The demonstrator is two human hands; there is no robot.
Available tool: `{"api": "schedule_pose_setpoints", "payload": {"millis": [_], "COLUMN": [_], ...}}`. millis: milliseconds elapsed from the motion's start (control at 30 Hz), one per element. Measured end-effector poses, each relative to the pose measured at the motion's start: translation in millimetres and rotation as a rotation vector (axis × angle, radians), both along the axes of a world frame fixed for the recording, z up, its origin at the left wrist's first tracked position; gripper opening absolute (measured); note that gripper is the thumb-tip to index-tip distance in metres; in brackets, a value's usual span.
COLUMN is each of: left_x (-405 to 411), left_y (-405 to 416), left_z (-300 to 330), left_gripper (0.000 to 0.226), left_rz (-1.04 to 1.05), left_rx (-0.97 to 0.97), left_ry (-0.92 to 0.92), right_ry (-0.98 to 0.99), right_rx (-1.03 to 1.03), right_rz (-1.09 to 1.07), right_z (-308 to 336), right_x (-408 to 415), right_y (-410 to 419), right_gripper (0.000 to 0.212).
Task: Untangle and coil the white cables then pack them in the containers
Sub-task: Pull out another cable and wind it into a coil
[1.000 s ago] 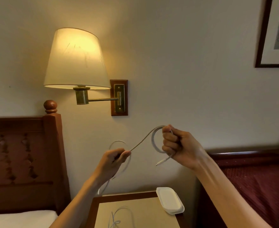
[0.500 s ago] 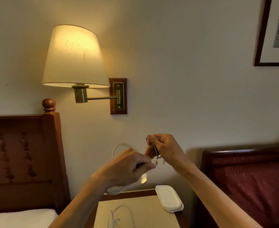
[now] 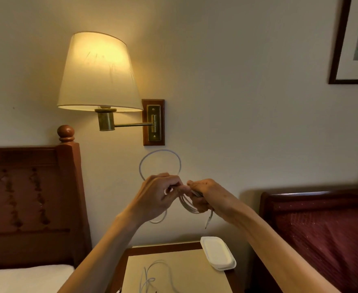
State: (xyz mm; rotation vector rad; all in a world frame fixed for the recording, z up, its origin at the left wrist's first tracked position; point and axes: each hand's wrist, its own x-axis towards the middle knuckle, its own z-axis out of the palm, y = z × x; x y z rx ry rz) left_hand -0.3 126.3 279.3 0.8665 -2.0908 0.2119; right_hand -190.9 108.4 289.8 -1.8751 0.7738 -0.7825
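both hands meet in front of the wall, raised well above the nightstand. left hand [image 3: 160, 194] has its fingers curled, pinching a run of the white cable [image 3: 160, 160], which arcs up in an open loop above the knuckles and also droops in a smaller bend below the palm. right hand [image 3: 205, 195] is closed round a small bundle of finished turns, a few loops bulging out between the two hands, with the plug end [image 3: 208, 222] dangling free under it. the fingertips of the two hands nearly touch, so the left hand seems to be feeding the next turn onto the bundle.

my judgement is that this cable is partly coiled: several turns are gathered, but the big loop overhead and the slack below are not yet wound in.

below, on the nightstand [image 3: 195, 245], a second white cable [image 3: 150, 278] lies loose and partly tangled on the pale mat [image 3: 195, 271], untouched. stacked white containers [image 3: 217, 252] sit at the back right corner of the nightstand, looking closed, with nothing visibly packed in them. so what is left looks like finishing this coil, doing the other cable, and packing both.
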Motion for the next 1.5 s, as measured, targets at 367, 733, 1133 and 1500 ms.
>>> {"api": "schedule_pose_setpoints", "payload": {"millis": [367, 733, 1133, 1500], "left_x": [32.9, 29.8, -19.1, -0.2], "left_y": [-0.5, -7.7, -18.4, -17.3], "left_z": [-38.4, -56.0, -41.7, -5.9], "left_gripper": [0.074, 0.063, 0.029, 0.037], "left_rz": [-0.253, -0.119, 0.150, -0.104], "left_rx": [0.520, 0.853, 0.244, 0.353], "left_ry": [0.374, 0.382, 0.348, 0.631], "right_ry": [-0.384, -0.559, -0.426, -0.265], "right_rx": [0.489, 0.556, 0.460, 0.446], "right_rz": [0.055, 0.019, 0.075, 0.250], "right_z": [24.6, 16.6, 17.5, 9.7], "right_x": [-50.0, -39.5, -23.2, -28.5], "right_y": [-21.2, -32.8, -21.2, -15.2], "right_gripper": [0.042, 0.039, 0.037, 0.043]}}
